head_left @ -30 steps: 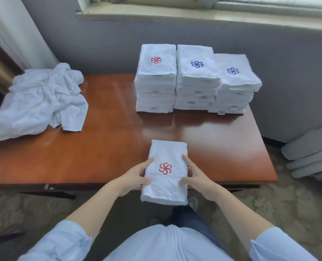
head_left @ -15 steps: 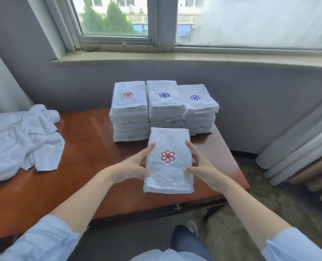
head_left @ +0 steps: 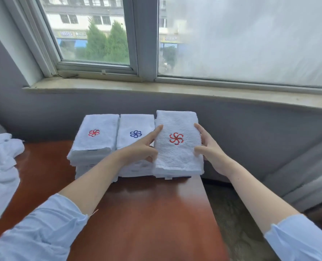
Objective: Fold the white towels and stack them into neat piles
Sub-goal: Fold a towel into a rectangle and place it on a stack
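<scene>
Folded towel (head_left: 177, 153), white and nubbly terry, forms a thick soft-cornered rectangle with a red pinwheel emblem (head_left: 176, 138) stitched near its middle. Its long axis runs away from the person toward the window sill (head_left: 175, 91), one short end facing the wall and the other facing the viewer. It sits over the rightmost pile (head_left: 167, 176) at the far right corner of the glossy reddish-brown wooden surface (head_left: 147, 213); whether its weight is fully down on that pile cannot be told. The grip is clamped on the towel from both long edges. The left hand (head_left: 141, 147) takes the left edge with its forefinger laid straight along it and the other fingers curled. The right hand (head_left: 211, 149) pinches the right edge, thumb on top. Just beside it stand a middle pile (head_left: 135, 125) with a blue emblem and a left pile (head_left: 98, 144) with a red one, the piles touching. A rumpled heap of unfolded towels (head_left: 0, 176) lies well apart at the left.
</scene>
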`<state>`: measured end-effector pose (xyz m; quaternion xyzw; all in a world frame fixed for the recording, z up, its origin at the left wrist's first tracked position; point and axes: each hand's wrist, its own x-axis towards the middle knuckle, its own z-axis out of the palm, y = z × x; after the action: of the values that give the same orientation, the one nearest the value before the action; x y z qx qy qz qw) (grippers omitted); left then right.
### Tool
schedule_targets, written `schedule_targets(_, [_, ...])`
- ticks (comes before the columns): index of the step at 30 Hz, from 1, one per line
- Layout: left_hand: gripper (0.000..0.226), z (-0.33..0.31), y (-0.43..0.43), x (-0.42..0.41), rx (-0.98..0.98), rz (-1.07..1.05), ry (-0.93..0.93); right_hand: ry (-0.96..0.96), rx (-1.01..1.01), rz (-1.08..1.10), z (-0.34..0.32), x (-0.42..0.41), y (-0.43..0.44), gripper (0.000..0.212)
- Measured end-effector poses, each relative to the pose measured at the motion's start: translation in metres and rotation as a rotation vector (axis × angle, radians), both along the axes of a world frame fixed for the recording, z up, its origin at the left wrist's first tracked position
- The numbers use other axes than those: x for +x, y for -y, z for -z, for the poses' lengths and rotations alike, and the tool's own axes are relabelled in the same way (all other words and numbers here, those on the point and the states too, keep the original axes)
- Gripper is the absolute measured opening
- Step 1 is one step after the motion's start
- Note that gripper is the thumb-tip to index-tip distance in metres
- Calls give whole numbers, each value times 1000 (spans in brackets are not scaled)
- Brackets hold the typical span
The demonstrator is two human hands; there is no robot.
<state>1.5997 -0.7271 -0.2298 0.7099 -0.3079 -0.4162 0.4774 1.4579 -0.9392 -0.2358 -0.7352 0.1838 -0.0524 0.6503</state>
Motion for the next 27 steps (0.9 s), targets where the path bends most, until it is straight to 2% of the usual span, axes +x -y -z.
schedule_targets(8, [103, 8, 83, 54, 103, -112, -20, -75, 22, -97, 7, 81, 87, 96])
schedule_targets(11, [103, 18, 97, 69, 160, -146, -24, -98, 43, -126, 25, 104, 104, 92])
schedule_targets(17, [99, 39, 110, 96, 309, -197, -20, -161, 74, -177, 56, 142, 118, 97])
schedule_targets(23, [95, 54, 131, 103, 609, -113, 131, -245, 51, -201, 88, 149, 120, 99])
schedule_targets(27, [103, 62, 145, 95, 772, -51, 333, -285, -41, -233, 87, 147, 119, 100])
